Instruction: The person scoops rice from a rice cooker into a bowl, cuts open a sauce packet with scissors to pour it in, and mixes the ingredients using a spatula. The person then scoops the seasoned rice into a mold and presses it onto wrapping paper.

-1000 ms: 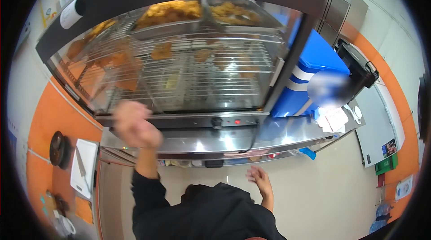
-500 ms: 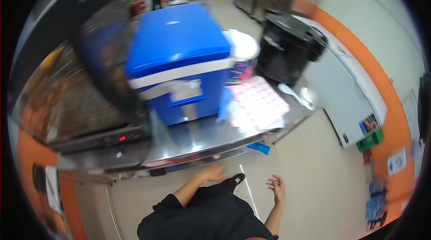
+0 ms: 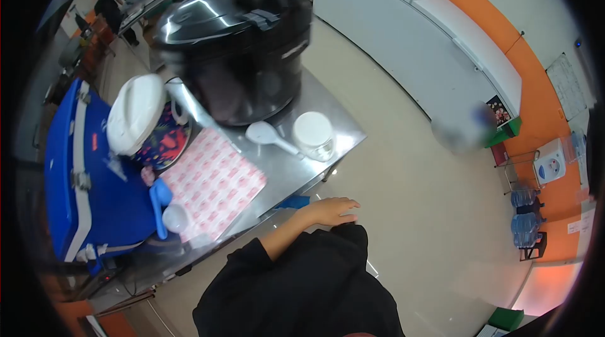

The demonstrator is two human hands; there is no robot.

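Observation:
My left hand (image 3: pixel 331 211) is held out in front of my body, just off the near edge of the steel table (image 3: pixel 337 116). Its fingers are stretched out with nothing in them. My right hand does not show. Closest to the hand on the tabletop are a jar with a white lid (image 3: pixel 313 129) and a white ladle (image 3: pixel 268 135). Left of these lies pink patterned paper (image 3: pixel 217 179), with a blue spoon (image 3: pixel 159 205) and a small pale scoop (image 3: pixel 176 218) by its left edge.
A large black lidded pot (image 3: pixel 246 66) stands at the table's back, left of it a patterned tub with a white lid (image 3: pixel 135 113) and a blue cooler (image 3: pixel 113 192). Long white chest freezers (image 3: pixel 403 34) line the wall. Another person (image 3: pixel 108 9) stands far back left.
The view has swung right, so the cooler sits further left and the pot looks larger. My left hand has moved rightward in view. My right hand has gone out of view.

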